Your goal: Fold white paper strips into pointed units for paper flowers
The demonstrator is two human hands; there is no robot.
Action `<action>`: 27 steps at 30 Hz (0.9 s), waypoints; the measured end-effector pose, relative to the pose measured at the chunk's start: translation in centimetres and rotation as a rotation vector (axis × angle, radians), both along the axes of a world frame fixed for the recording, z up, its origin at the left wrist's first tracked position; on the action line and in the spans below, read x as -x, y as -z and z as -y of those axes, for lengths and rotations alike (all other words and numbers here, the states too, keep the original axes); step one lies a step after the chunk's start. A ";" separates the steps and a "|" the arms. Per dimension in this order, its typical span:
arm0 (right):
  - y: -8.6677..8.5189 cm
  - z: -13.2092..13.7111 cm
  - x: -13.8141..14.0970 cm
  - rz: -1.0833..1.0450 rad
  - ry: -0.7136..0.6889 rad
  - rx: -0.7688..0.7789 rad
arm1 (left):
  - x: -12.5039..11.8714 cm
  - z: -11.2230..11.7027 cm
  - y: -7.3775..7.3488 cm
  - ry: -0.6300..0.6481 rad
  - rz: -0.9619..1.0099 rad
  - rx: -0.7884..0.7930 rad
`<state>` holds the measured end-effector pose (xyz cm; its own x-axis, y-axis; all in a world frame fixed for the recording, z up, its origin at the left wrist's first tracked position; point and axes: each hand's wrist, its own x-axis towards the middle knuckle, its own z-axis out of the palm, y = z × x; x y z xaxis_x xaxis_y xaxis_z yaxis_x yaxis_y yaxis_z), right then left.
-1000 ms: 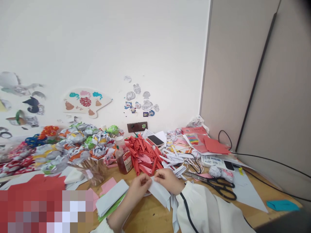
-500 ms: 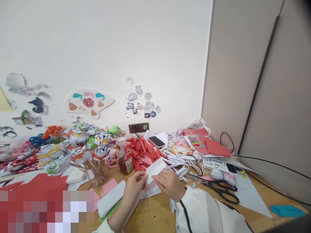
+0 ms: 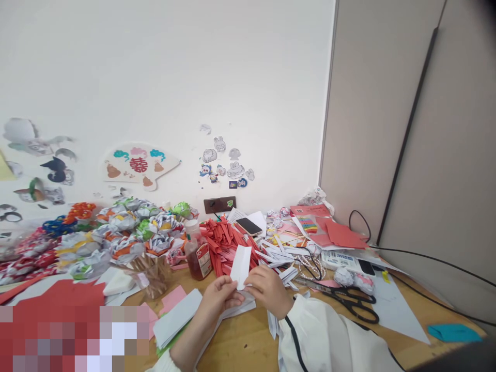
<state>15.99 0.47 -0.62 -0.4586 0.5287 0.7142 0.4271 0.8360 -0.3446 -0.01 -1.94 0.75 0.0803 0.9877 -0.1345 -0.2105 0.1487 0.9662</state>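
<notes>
Here, at the lower centre of the frame, the left hand (image 3: 220, 298) and right hand (image 3: 268, 290) both pinch a creased white paper piece (image 3: 241, 264) by its lower end; black-handled scissors (image 3: 354, 300) lie lower right.

White paper (image 3: 241, 266) between left hand (image 3: 221, 298) and right hand (image 3: 268, 289) above a cluttered wooden table (image 3: 253, 333)

Your white paper (image 3: 241, 264), a plain narrow strip, sits just below the centre of the frame, its long sides leaning slightly right toward the top, its lower end between your left hand (image 3: 221, 298) and right hand (image 3: 268, 290).
</notes>
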 end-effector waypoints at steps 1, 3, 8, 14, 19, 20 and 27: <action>0.0 0.0 0.0 -0.032 0.006 0.030 | 0.0 -0.1 0.1 0.006 -0.005 -0.004; -0.1 0.1 0.2 -0.107 0.010 0.102 | 0.0 -0.1 0.3 0.018 -0.014 -0.016; 0.4 -0.2 1.1 -0.354 -0.067 0.432 | -0.1 -0.4 0.6 0.022 -0.056 -0.034; 0.8 -0.3 1.7 -0.521 -0.157 0.733 | -0.1 -0.8 1.1 0.032 -0.075 -0.039; 0.7 0.0 1.8 -0.518 -0.103 0.696 | -0.3 -0.8 1.3 0.019 -0.114 -0.035; 0.7 0.0 1.8 -0.510 -0.094 0.683 | -0.4 -0.8 1.3 0.023 -0.122 -0.038; 0.9 0.0 1.8 -0.462 -0.048 0.636 | -0.7 -0.3 0.7 0.043 -0.216 -0.102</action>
